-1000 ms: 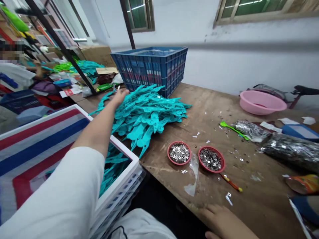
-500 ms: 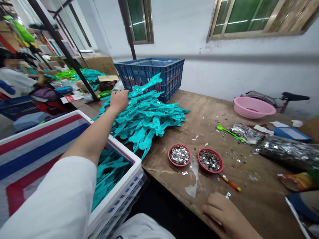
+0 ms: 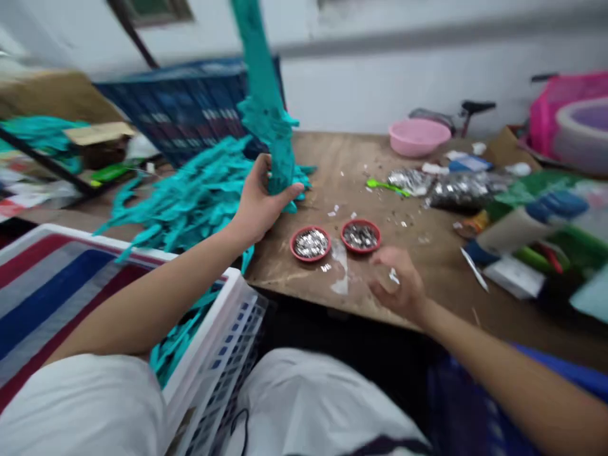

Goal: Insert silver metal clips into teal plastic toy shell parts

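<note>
My left hand (image 3: 263, 206) grips the lower end of a long, flat turquoise plastic piece (image 3: 261, 82), thumb to the right, fingers to the left. The item stands nearly upright, its top cut off by the upper edge of view. Blur prevents me from telling whether it is a single layer or several.

My right hand (image 3: 401, 285) is above the near edge of the brown wooden table (image 3: 327, 155), fingers curved and thumb apart from them. A small pale piece (image 3: 393, 276) shows in that gap; I cannot tell whether my hand touches it.

Just beyond my right hand are two round red plastic bowls, side by side and slightly apart. The left bowl (image 3: 310, 258) contains small bright silvery pieces; the right bowl (image 3: 360, 251) contains darker ones. A whitish film scrap (image 3: 340, 266) lies between and below them.

Behind and left of my left hand lies a loose heap of similar turquoise pieces (image 3: 190, 190), in front of a large blue plastic crate (image 3: 175, 114). Beneath my left forearm is a white slotted plastic crate (image 3: 237, 339) with a red, white and blue striped sheet (image 3: 57, 297) and further turquoise pieces inside.

Farther right I note a bright green plastic strip (image 3: 389, 188), silvery bags (image 3: 468, 190) and a round pink basin (image 3: 419, 147).
</note>
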The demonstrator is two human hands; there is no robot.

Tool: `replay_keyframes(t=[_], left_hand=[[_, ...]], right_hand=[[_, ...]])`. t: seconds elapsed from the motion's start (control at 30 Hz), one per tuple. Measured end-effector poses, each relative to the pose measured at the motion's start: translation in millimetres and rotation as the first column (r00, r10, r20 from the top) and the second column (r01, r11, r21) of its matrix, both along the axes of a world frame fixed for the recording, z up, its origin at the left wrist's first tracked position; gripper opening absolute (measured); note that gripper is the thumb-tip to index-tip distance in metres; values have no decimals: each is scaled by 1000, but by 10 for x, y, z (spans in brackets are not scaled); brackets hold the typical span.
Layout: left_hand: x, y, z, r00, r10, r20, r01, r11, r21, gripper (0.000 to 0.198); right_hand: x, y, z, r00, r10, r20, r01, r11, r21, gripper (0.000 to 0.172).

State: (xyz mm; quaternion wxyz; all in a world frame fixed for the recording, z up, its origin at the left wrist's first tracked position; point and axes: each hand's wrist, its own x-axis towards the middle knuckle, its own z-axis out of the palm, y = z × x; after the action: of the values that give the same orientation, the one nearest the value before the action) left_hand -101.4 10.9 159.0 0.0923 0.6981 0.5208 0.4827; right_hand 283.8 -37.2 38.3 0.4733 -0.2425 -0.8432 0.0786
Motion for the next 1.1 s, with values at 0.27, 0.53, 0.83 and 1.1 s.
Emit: replay_keyframes(t=[0.27,0.53,0.83,1.1], left_hand=[[1597,-1239,-1027,767,-190,613,577,620,-531,66],[1174,-1430,-1052,405,-876,-262,656,478,-584,17],[973,-816,-1307,433,-655,-620,517,744,-425,26],[1052,-1014,-1329,565,-666,-486,538,745,-395,46]], right_hand=[[-32,-246,253,946,36,323,120,886,-448,67],[139,171,410,810,361,462,159,624,-765,11],[259,426,120,553,630,545,356,412,-838,10],[504,636,283,683,632,366,349,158,-924,36]])
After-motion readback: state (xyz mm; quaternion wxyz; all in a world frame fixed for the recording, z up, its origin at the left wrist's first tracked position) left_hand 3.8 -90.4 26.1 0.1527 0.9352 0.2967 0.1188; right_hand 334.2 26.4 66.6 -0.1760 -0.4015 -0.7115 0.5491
